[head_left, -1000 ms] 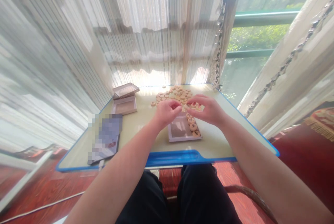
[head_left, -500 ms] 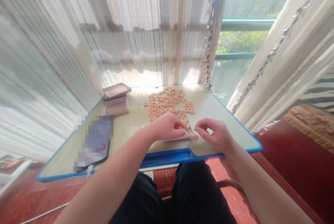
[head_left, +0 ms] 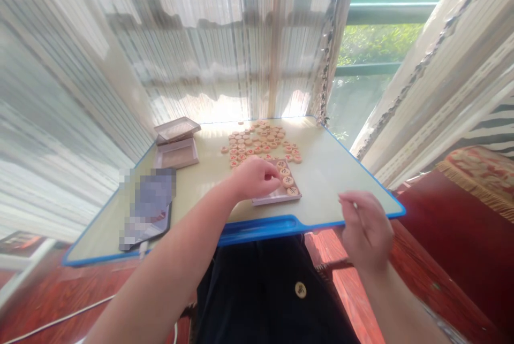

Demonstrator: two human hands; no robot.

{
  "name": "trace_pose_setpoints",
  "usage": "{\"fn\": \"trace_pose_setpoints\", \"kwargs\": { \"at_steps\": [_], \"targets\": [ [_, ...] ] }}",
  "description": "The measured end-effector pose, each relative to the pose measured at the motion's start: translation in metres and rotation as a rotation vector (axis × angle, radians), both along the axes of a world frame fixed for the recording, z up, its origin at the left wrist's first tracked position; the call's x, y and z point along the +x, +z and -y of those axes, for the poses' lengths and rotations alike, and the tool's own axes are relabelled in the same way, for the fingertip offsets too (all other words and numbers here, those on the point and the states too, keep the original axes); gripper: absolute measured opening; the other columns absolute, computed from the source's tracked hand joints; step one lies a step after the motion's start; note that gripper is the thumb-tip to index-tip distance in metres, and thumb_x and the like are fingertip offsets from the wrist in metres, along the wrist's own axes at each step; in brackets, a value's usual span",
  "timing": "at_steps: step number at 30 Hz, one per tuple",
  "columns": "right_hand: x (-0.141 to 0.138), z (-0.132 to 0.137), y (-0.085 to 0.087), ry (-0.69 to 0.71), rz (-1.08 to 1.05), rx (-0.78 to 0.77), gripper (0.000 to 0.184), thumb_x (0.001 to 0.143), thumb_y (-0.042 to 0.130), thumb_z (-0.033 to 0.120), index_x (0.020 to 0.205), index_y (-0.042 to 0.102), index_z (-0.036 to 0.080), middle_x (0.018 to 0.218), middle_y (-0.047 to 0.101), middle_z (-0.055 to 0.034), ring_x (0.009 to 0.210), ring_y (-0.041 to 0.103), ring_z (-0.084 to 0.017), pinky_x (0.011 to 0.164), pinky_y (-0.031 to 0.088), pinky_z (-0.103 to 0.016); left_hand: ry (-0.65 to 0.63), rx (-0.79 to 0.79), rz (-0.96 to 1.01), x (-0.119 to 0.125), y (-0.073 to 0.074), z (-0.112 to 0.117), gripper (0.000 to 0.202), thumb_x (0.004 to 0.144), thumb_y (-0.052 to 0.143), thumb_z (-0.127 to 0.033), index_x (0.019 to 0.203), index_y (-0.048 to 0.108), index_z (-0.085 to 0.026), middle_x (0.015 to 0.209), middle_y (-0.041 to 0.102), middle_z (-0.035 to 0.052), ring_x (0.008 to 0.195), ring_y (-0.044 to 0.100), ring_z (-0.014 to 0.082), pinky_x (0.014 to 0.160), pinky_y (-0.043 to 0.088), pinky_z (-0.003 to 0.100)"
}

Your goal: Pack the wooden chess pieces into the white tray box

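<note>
A small shallow tray (head_left: 268,198) lies near the front of the blue-rimmed table (head_left: 257,224) and holds a column of round wooden game pieces (head_left: 287,181) along its right side. My left hand (head_left: 254,177) rests on this tray with its fingers curled beside that column; what they grip is hidden. My right hand (head_left: 367,229) hangs off the table's front right edge, fingers loosely bent and apart, with nothing seen in it. One wooden piece (head_left: 300,289) lies on my dark lap. A heap of loose pieces (head_left: 257,143) sits behind the tray.
Two more shallow trays (head_left: 176,143) are at the table's back left. A blurred-out flat object (head_left: 148,207) lies at the front left. Sheer curtains and a window surround the table. A cable (head_left: 60,320) runs over the red floor.
My right hand has pulled back from the tray, off the table edge to the right. A wooden piece now lies on my lap. My left hand has stayed on the tray.
</note>
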State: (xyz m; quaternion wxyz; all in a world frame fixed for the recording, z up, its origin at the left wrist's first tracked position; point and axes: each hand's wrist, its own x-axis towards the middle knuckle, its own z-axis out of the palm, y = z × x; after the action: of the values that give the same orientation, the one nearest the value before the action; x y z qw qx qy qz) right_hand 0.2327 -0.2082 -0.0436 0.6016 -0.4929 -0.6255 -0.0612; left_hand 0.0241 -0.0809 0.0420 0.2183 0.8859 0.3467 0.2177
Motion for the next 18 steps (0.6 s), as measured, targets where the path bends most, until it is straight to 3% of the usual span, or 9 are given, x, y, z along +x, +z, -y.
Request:
{"fn": "trace_pose_setpoints", "kwargs": {
  "at_steps": [2,3,5,7,10,14,18],
  "targets": [
    [-0.011,0.039,-0.055,-0.196,-0.134,-0.027,0.027,0.087,0.046,0.021,0.111,0.056,0.028,0.100,0.061,-0.0091,0.095,0.059,-0.026,0.076,0.050,-0.043,0.019,-0.016,0.009,-0.001,-0.001,-0.002,0.026,0.066,0.048,-0.018,0.068,0.074,-0.016,0.051,0.059,-0.0025,0.049,0.046,0.0082,0.054,0.038,0.021],
    [-0.018,0.058,-0.084,-0.200,-0.066,-0.178,0.031,0.087,0.046,0.023,0.116,0.055,0.030,0.104,0.061,-0.0101,0.097,0.060,-0.028,0.075,0.051,-0.044,0.025,-0.021,0.011,-0.001,-0.002,-0.002,0.026,0.066,0.048,-0.019,0.068,0.074,-0.016,0.051,0.059,-0.0024,0.049,0.047,0.0084,0.054,0.037,0.021],
    [-0.030,0.086,-0.131,-0.047,0.225,-0.468,0.039,0.084,0.051,0.031,0.124,0.054,0.031,0.122,0.059,-0.0104,0.109,0.058,-0.032,0.082,0.052,-0.048,0.022,-0.013,0.012,-0.001,-0.003,-0.004,0.026,0.066,0.048,-0.020,0.067,0.074,-0.016,0.049,0.057,-0.0022,0.049,0.047,0.0089,0.053,0.037,0.021],
    [-0.039,0.099,-0.159,0.051,0.438,-0.645,0.047,0.085,0.052,0.034,0.132,0.049,0.030,0.138,0.050,-0.0091,0.123,0.049,-0.034,0.094,0.048,-0.050,0.012,0.026,0.022,0.000,-0.006,-0.005,0.025,0.066,0.048,-0.020,0.065,0.073,-0.016,0.049,0.056,-0.0023,0.049,0.047,0.0092,0.053,0.037,0.022],
    [-0.042,0.094,-0.177,-0.005,0.505,-0.686,0.042,0.086,0.049,0.033,0.127,0.056,0.028,0.138,0.051,-0.0082,0.124,0.048,-0.034,0.097,0.047,-0.050,0.043,0.094,0.049,0.000,-0.012,-0.008,0.024,0.067,0.048,-0.021,0.062,0.071,-0.016,0.050,0.056,-0.0022,0.051,0.047,0.0095,0.053,0.036,0.022],
    [-0.030,0.069,-0.192,-0.104,0.472,-0.593,0.035,0.086,0.042,0.022,0.112,0.066,0.022,0.123,0.062,-0.0131,0.114,0.057,-0.033,0.092,0.051,-0.050,0.220,0.287,0.004,0.002,-0.018,-0.011,0.023,0.070,0.050,-0.025,0.055,0.065,-0.017,0.047,0.052,-0.0012,0.052,0.045,0.0115,0.056,0.036,0.025],
    [-0.020,0.061,-0.197,-0.011,0.435,-0.585,0.044,0.081,0.032,0.007,0.105,0.069,0.012,0.115,0.065,-0.0186,0.109,0.060,-0.032,0.090,0.052,-0.050,0.285,0.261,0.103,-0.002,-0.025,-0.003,0.023,0.075,0.050,-0.025,0.078,0.072,-0.018,0.069,0.065,0.0016,0.067,0.056,0.0144,0.069,0.044,0.027]
  ]
}}
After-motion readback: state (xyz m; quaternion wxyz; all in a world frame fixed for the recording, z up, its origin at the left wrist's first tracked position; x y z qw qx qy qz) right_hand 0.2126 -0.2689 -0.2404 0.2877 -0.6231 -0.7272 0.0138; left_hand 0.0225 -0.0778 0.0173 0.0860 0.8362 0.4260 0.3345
